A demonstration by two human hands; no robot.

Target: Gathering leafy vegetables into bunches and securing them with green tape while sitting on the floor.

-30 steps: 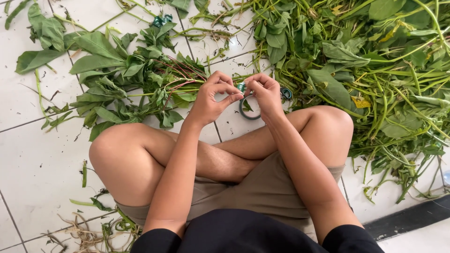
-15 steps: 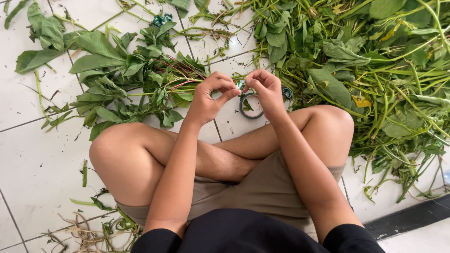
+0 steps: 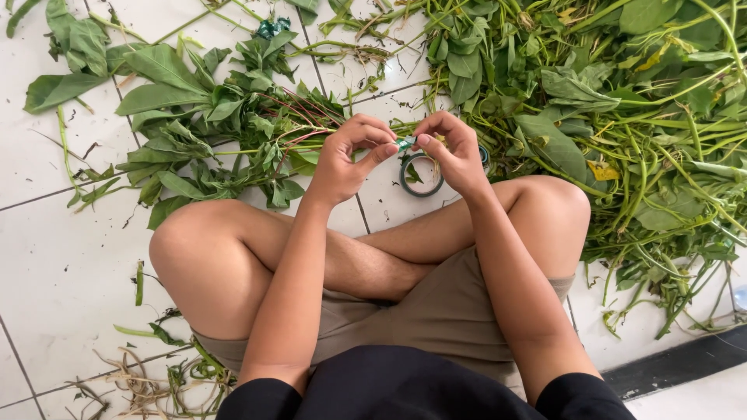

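I sit cross-legged on a white tiled floor. My left hand [image 3: 348, 155] and my right hand [image 3: 451, 149] meet above my knees and pinch a short piece of green tape [image 3: 405, 143] between their fingertips. A green tape roll [image 3: 421, 176] lies flat on the tile just below the hands. A bundle of leafy green stems [image 3: 226, 136] lies to the left of my left hand, its stalks pointing toward the hands.
A large heap of loose green stems and leaves [image 3: 622, 101] covers the floor at the right and top. Scattered leaves [image 3: 66, 54] lie at top left. Dry stem scraps [image 3: 148, 381] sit by my left hip. A dark floor strip [image 3: 677, 362] runs at bottom right.
The hands stay together over the tape roll; only the fingers shift slightly on the piece of tape.
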